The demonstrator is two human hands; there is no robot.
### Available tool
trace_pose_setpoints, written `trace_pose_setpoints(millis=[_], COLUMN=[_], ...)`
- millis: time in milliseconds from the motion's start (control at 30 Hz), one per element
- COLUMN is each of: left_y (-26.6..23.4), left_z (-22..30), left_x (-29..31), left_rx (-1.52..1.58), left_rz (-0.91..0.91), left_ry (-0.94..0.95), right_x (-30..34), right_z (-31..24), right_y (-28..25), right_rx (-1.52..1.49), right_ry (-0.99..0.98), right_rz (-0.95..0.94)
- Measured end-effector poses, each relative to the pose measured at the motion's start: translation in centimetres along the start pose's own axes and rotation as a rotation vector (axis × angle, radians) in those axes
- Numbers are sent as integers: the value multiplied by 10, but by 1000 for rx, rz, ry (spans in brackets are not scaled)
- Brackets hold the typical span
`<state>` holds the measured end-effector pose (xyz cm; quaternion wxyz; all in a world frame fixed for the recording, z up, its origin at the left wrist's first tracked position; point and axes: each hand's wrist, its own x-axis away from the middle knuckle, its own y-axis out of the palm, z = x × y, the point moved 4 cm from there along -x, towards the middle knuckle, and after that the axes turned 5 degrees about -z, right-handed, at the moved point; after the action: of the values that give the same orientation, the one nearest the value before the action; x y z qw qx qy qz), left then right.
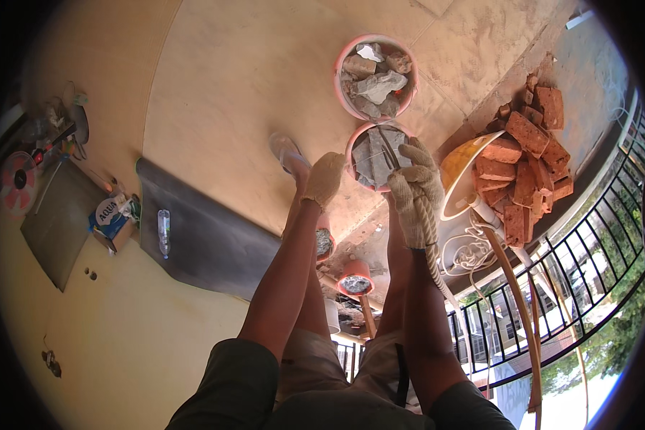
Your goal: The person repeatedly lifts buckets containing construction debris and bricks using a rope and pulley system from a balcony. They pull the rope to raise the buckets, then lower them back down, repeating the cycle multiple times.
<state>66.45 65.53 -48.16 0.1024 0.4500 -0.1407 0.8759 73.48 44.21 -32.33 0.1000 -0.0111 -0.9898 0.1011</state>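
My right hand (417, 190), in a knitted work glove, is closed round a thick twisted rope (428, 247) that hangs down along my forearm. Above its fingers, a dark curved piece like a hook or handle (388, 147) reaches over the near bucket (350, 149), which holds grey slabs of rubble (371, 159). My left hand (325, 179), gloved too, is just left of that bucket's rim, its fingers mostly turned from view. Beyond stands a second pinkish bucket (339, 89) full of broken concrete and stones (378, 86).
Red bricks (527, 165) lie heaped at the right, beside a yellow hard-hat-like bowl (460, 172). Coiled thin rope (469, 251) lies by a black railing (588, 251). Smaller buckets (355, 278) stand between my legs. A dark mat (193, 229) with a plastic bottle (164, 233) is at the left.
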Motion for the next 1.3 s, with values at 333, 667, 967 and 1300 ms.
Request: trace_pose_setpoints(millis=[333,667,967,1300], left_y=[-157,-349,-243,197], left_z=[-123,-23,192,248], left_x=[284,345,256,326], left_rx=[180,-333,-698,-996], left_rz=[106,32,-182,-715], left_ry=[-529,-414,35,354], right_x=[30,198,427,702], right_z=[-22,-176,-355,-409], right_y=[-5,-64,-132,-272], right_rx=[-312,-309,-384,-268], right_ry=[324,507,178,-78], right_rz=[294,685,983,1455])
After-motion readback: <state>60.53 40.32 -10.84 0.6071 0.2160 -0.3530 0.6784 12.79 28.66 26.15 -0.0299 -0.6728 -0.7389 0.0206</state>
